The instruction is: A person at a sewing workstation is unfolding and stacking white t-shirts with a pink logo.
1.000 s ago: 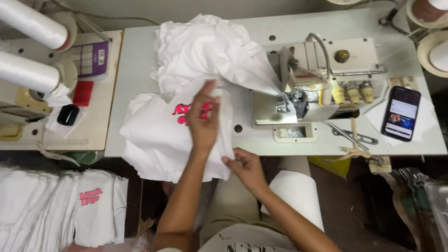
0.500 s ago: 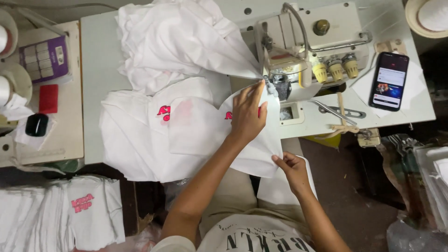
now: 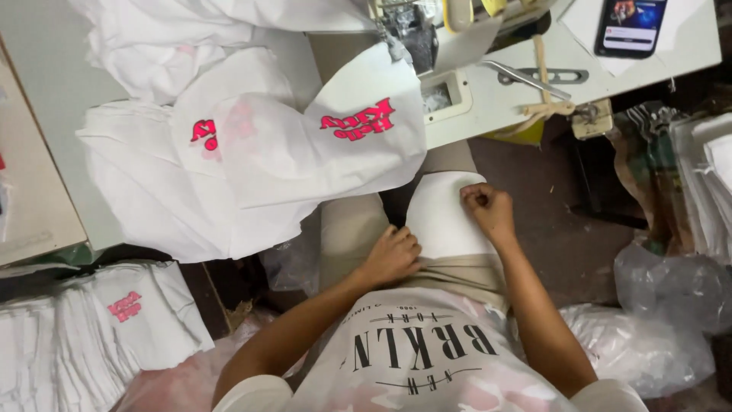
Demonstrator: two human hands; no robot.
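Note:
A white fabric piece (image 3: pixel 442 221) lies across my lap. My right hand (image 3: pixel 488 212) pinches its upper right edge with closed fingers. My left hand (image 3: pixel 393 255) is curled on its lower left edge, against my thigh. Above my knees, white garment pieces with pink prints (image 3: pixel 305 145) drape over the table's front edge, and one runs up under the sewing machine head (image 3: pixel 415 34). Neither hand touches those pieces.
Scissors (image 3: pixel 534 76) and a phone (image 3: pixel 629 24) lie on the white table (image 3: pixel 656 65) to the right of the machine. A stack of printed white pieces (image 3: pixel 91 328) sits low at the left. Clear plastic bags (image 3: pixel 671 290) and fabric bundles crowd the floor at the right.
Both hands have come down off the printed garment on the table to the white piece on my lap. The view has shifted downward and to the right.

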